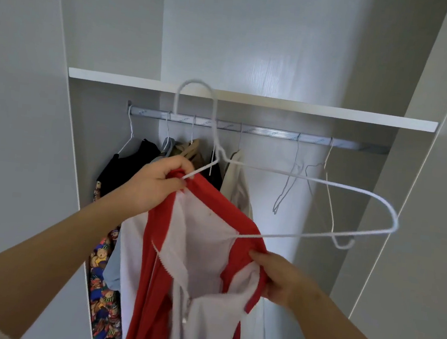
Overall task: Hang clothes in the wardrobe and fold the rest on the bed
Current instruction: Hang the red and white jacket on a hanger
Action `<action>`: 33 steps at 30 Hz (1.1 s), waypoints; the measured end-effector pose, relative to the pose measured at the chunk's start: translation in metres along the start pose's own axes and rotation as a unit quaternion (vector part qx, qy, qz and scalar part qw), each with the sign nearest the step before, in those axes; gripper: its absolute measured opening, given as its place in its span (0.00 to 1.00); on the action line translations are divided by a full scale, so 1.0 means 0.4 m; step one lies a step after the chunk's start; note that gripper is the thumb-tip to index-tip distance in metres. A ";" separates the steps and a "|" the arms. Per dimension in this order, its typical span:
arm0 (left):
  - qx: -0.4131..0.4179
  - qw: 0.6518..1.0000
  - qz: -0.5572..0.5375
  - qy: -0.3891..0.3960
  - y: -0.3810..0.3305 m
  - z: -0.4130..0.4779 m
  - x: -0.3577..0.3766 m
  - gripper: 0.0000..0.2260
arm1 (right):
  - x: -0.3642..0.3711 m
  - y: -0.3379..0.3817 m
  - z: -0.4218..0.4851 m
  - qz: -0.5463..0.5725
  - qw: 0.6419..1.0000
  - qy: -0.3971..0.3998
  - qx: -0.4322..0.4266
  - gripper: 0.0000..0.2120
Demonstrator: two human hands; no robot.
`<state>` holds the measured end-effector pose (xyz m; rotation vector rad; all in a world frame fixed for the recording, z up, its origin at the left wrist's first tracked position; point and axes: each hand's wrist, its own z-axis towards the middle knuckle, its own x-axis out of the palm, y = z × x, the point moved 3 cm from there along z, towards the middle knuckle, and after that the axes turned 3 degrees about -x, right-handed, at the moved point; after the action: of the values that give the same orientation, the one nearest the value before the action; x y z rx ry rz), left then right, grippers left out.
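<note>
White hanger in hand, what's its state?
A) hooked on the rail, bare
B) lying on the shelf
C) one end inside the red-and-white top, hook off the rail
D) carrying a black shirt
C: one end of the white hanger runs into the red-and-white top, which the left hand and right hand grip, and its hook looks held in front of the rail, not over it.

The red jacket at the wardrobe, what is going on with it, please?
A person is fitting a hanger into the jacket. The left hand grips one shoulder together with the hanger's end; the right hand holds the other side. The hanger's other arm is bare, and its hook is not yet on the rail.
</note>
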<state>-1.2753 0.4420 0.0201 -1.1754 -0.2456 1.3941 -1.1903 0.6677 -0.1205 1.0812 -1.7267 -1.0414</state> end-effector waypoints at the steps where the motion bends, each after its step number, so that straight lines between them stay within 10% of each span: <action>1: -0.015 0.999 0.031 -0.013 0.027 -0.001 -0.006 0.13 | 0.000 0.011 -0.003 0.020 1.000 -0.003 0.011 0.08; 10: 0.006 0.950 0.308 -0.053 0.157 -0.039 -0.031 0.10 | -0.002 0.071 -0.032 0.119 0.993 0.022 0.018 0.09; 17: -0.014 0.905 0.417 -0.080 0.196 -0.060 -0.042 0.10 | -0.035 0.124 -0.021 0.189 0.978 0.086 -0.003 0.43; 25: -0.063 0.868 0.482 -0.104 0.230 -0.047 -0.031 0.08 | -0.030 0.125 -0.040 0.087 0.993 0.082 0.009 0.36; 33: -0.116 0.988 0.097 -0.034 0.243 -0.039 0.025 0.13 | -0.048 0.082 0.003 0.067 0.991 -0.115 0.018 0.20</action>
<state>-1.3220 0.4193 -0.0643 -1.3720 -0.3575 1.6107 -1.1941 0.6953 -0.0948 0.8791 -1.9802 -1.0877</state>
